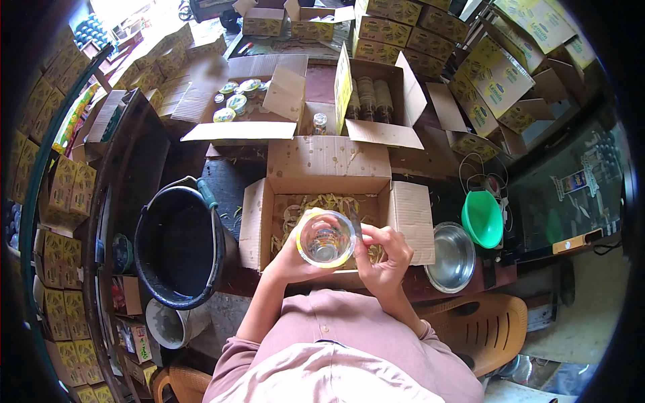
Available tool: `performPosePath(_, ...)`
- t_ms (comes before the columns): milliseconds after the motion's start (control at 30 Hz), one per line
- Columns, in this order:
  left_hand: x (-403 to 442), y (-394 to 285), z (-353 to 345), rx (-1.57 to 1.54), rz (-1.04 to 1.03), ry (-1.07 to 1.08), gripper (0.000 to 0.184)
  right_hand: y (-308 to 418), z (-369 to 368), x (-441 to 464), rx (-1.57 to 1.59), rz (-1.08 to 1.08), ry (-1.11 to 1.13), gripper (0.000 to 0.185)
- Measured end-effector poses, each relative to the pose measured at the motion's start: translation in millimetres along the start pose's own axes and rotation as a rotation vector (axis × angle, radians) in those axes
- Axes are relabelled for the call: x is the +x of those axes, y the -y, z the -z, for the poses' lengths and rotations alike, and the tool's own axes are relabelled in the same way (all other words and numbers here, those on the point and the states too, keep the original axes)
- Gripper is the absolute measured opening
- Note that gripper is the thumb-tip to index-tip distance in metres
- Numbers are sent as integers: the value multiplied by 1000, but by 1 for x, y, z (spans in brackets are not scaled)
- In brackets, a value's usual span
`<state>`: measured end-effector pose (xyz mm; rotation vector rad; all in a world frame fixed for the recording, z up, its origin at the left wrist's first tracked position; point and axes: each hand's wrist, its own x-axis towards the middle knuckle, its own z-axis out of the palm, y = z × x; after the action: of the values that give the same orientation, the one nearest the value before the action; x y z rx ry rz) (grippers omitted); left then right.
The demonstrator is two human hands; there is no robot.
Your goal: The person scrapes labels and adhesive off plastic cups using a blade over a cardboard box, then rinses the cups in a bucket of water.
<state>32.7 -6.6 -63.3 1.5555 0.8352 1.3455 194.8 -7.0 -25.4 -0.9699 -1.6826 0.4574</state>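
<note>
My left hand (293,256) is wrapped round a clear plastic cup (325,243) with a yellow edge along its rim. The cup's open mouth faces up towards me. At its right side, my right hand (385,260) pinches a thin, dark blade that looks like a knife (355,216), held close against the rim. Its handle is hidden in my fingers. Both hands are above an open cardboard box (329,156), where thin yellowish strips (329,201) lie scattered on the bottom.
Left stands a black bucket (225,252); right are a metal bowl (451,272) and a green bowl (482,218). Behind are a box with lidded cups (236,103), a box with stacked cups (366,94) and a small glass (320,123). An orange chair (500,329) stands lower right.
</note>
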Motion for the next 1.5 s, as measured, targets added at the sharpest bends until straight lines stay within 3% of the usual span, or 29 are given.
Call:
performPosePath(133, 0, -2, 2, -6, 41, 144, 58, -4, 0, 1, 20, -6, -1, 27)
performPosePath(233, -2, 2, 0, -24, -19, 81, 62, -7, 0, 0, 38, -23, 0, 28)
performPosePath(267, -3, -1, -3, -113, 45, 40, 66, -7, -1, 0, 40, -24, -13, 28)
performPosePath(367, -5, 13, -4, -5, -20, -14, 69, -6, -3, -2, 45, -44, -60, 28)
performPosePath(833, -3, 3, -14, -274, 36, -69, 62, -1, -7, -5, -116, 87, -110, 29)
performPosePath(1333, -4, 5, -20, 13, -50, -156, 65, -2, -9, -9, -173, 123, -137, 29)
performPosePath(1500, -5, 2, -19, 253, -95, -107, 67, -3, -8, -2, -143, 110, -145, 29)
